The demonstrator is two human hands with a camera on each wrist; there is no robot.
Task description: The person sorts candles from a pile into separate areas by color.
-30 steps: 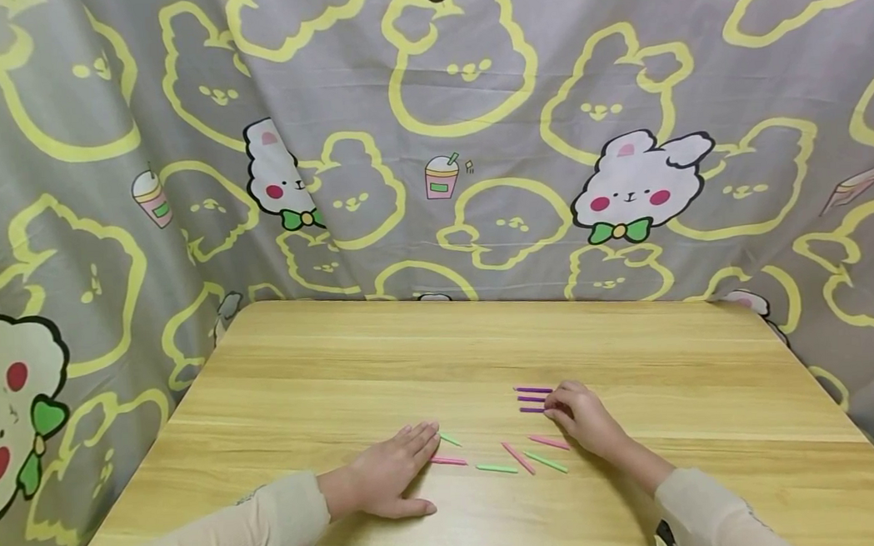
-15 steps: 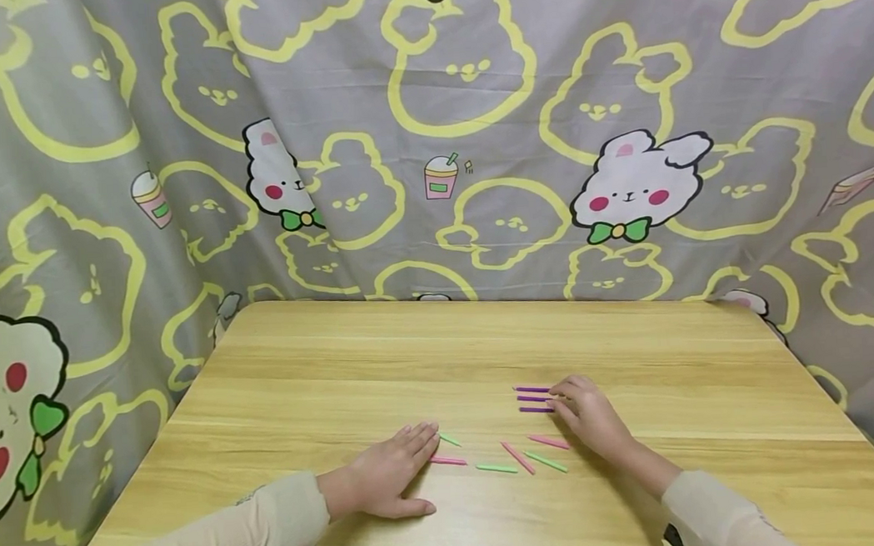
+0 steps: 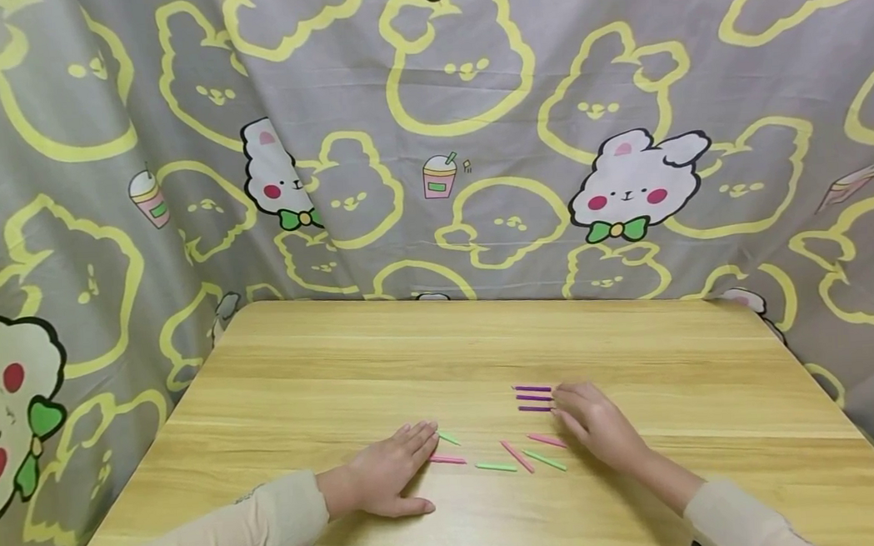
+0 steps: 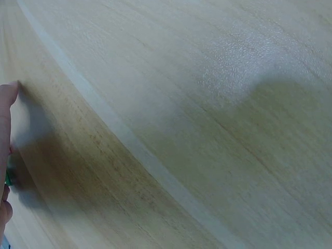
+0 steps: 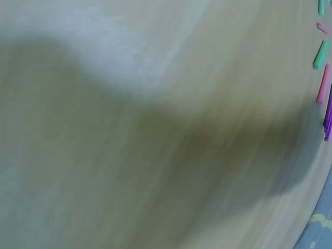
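Three thin purple sticks (image 3: pixel 533 398), shaped like small candles, lie side by side in a neat row in the head view. Just right of their ends is my right hand (image 3: pixel 595 424), fingers loosely bent and holding nothing. My left hand (image 3: pixel 392 474) lies flat on the table, thumb spread. Its fingertips reach the left ends of a green stick (image 3: pixel 450 438) and a pink stick (image 3: pixel 448 460), covering them partly. In the left wrist view only a strip of fingers (image 4: pixel 6 98) shows at the edge. The right wrist view catches the purple sticks (image 5: pixel 328 116) but not the hand.
Between the hands lie another green stick (image 3: pixel 496 467), a slanted pink stick (image 3: pixel 517 457), a further green stick (image 3: pixel 545 460) and a pink stick (image 3: pixel 547 441). The wooden table (image 3: pixel 322 355) ends at a patterned grey curtain (image 3: pixel 365 77).
My right hand has drawn back to the right, from over the purple sticks' right ends to just beside them, uncovering more of them. The left hand has stayed put.
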